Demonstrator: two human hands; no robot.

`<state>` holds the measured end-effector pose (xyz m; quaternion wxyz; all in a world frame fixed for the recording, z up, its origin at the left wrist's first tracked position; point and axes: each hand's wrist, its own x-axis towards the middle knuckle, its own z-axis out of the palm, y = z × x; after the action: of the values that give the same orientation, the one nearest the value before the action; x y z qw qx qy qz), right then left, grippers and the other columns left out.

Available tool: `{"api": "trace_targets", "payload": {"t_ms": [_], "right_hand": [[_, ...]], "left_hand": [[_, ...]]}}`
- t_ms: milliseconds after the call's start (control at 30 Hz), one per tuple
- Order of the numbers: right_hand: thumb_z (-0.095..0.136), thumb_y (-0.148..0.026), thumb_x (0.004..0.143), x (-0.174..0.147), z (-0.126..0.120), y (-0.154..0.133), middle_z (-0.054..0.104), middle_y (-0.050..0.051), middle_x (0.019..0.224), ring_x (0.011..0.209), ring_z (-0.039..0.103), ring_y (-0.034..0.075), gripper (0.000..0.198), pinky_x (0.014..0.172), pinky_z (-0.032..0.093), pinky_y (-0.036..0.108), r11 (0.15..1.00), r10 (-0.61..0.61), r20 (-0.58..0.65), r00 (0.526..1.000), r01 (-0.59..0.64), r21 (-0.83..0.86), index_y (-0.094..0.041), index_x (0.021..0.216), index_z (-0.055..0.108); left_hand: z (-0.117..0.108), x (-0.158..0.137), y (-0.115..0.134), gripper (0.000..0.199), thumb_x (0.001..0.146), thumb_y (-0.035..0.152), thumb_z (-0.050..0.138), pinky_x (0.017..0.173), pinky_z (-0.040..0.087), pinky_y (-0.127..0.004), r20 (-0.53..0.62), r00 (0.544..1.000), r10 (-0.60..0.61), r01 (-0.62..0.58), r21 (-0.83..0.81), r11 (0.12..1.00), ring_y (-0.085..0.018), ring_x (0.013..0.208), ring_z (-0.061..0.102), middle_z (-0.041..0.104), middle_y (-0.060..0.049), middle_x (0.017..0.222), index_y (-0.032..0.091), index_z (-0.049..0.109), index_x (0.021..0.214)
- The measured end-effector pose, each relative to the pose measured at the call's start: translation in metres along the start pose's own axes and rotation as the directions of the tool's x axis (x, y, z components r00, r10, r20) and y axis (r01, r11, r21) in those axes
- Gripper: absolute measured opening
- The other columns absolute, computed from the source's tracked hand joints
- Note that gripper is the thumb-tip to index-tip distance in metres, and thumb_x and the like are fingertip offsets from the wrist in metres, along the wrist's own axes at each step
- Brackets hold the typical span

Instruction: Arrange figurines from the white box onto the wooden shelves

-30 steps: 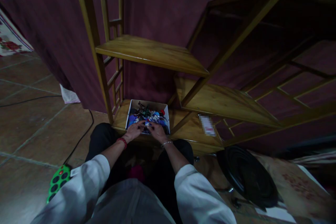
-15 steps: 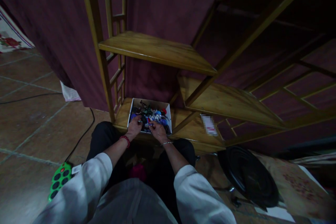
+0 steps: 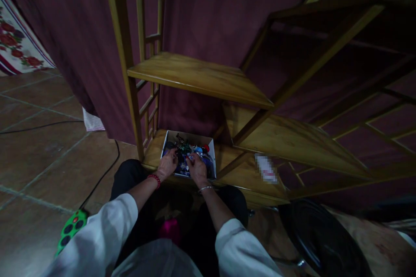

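Observation:
A white open-topped box point(image 3: 165, 142) stands on the lowest wooden shelf, full of small mixed trinkets point(image 3: 185, 147) in dark, blue, green, red and silvery colours. Over its left front part is my left hand point(image 3: 167, 164), the fingers curled down among dark pieces; whatever they hold is too small to name. My right hand point(image 3: 196, 169) reaches over the front rim with thumb and fingers pinched together above the contents. Something small and pale seems to be at those fingertips, but its kind cannot be made out. A red round item point(image 3: 206, 149) lies towards the box's back right.
Slanted wooden shelves point(image 3: 201, 80) rise above the box, with an upright post point(image 3: 121, 65) to its left. A blurred-out pale item point(image 3: 267, 169) lies on the shelf at right. A black round stool point(image 3: 321, 238) and a green power strip point(image 3: 72, 229) flank me.
The view has tilted, so the shelf and box sit lower in the picture. My hands remain over the box, the right fingers shifted slightly among the trinkets.

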<state>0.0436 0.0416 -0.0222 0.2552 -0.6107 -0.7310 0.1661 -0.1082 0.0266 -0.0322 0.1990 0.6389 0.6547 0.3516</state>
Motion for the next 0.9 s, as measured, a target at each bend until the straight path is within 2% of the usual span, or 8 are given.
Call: {"api": "trace_targets", "payload": {"t_ms": [100,167,300,433,567,667,900], "right_hand": [[0.047,-0.027,0.081,0.007,0.002,-0.006,0.061,0.005,0.092,0.073,0.059,0.014,0.039,0.066,0.046,0.025,0.999,-0.035,-0.068,0.997,0.036,0.007,-0.019,0.119,0.047],[0.047,-0.023,0.080,0.009,0.004,-0.008,0.060,0.007,0.096,0.077,0.060,0.016,0.042,0.068,0.046,0.026,0.997,-0.065,-0.030,0.997,0.064,-0.046,-0.020,0.123,0.045],[0.046,-0.014,0.079,0.010,0.009,-0.006,0.063,0.008,0.096,0.080,0.060,0.017,0.044,0.071,0.046,0.026,0.987,-0.101,0.100,0.990,0.112,-0.112,-0.022,0.122,0.048],[0.045,-0.009,0.077,0.009,0.012,-0.002,0.061,0.008,0.104,0.087,0.059,0.016,0.043,0.078,0.046,0.027,0.987,-0.136,0.080,0.988,0.142,-0.075,-0.022,0.118,0.051],[0.044,-0.011,0.078,0.009,0.012,-0.001,0.058,0.010,0.111,0.093,0.059,0.018,0.042,0.080,0.047,0.030,0.984,-0.148,0.064,0.987,0.153,-0.088,-0.021,0.118,0.051],[0.043,-0.011,0.079,0.009,0.010,-0.002,0.060,0.010,0.111,0.092,0.060,0.019,0.045,0.080,0.048,0.031,0.983,-0.161,0.065,0.985,0.166,-0.074,-0.021,0.122,0.048],[0.045,-0.015,0.079,0.008,0.011,0.001,0.064,0.008,0.101,0.080,0.062,0.017,0.053,0.072,0.050,0.028,0.994,-0.112,0.040,0.993,0.113,-0.008,-0.020,0.130,0.038]], "left_hand": [[0.003,0.001,0.007,0.045,0.082,0.020,0.043,0.084,0.046,-0.030,0.038,0.999,-0.024,0.022,0.036,0.999,-0.017,0.093,0.059,0.060,-0.009,0.107,0.018,0.040,0.127],[0.005,0.002,0.011,0.045,0.083,0.025,0.043,0.081,0.047,-0.029,0.052,0.998,-0.024,0.019,0.079,0.997,-0.017,0.092,0.060,0.058,-0.009,0.112,0.022,0.040,0.128],[0.009,0.006,0.014,0.039,0.085,0.031,0.040,0.078,0.047,-0.028,0.079,0.996,0.029,-0.041,0.146,0.988,-0.018,0.094,0.060,0.056,-0.008,0.116,0.023,0.047,0.122],[0.012,0.007,0.014,0.031,0.085,0.030,0.040,0.075,0.047,-0.027,0.085,0.996,0.015,-0.031,0.190,0.981,-0.017,0.090,0.060,0.059,-0.006,0.110,0.024,0.053,0.113],[0.013,0.007,0.011,0.030,0.086,0.031,0.039,0.077,0.047,-0.026,0.084,0.996,0.030,-0.045,0.180,0.983,-0.017,0.093,0.060,0.059,-0.007,0.111,0.022,0.053,0.111],[0.013,0.007,0.010,0.031,0.088,0.032,0.035,0.080,0.047,-0.027,0.068,0.996,0.051,-0.063,0.176,0.982,-0.017,0.095,0.059,0.060,-0.007,0.109,0.022,0.053,0.111],[0.011,0.003,0.012,0.034,0.090,0.035,0.031,0.083,0.047,-0.027,0.047,0.995,0.088,-0.094,0.148,0.985,-0.017,0.096,0.059,0.058,-0.007,0.111,0.022,0.051,0.113]]}}
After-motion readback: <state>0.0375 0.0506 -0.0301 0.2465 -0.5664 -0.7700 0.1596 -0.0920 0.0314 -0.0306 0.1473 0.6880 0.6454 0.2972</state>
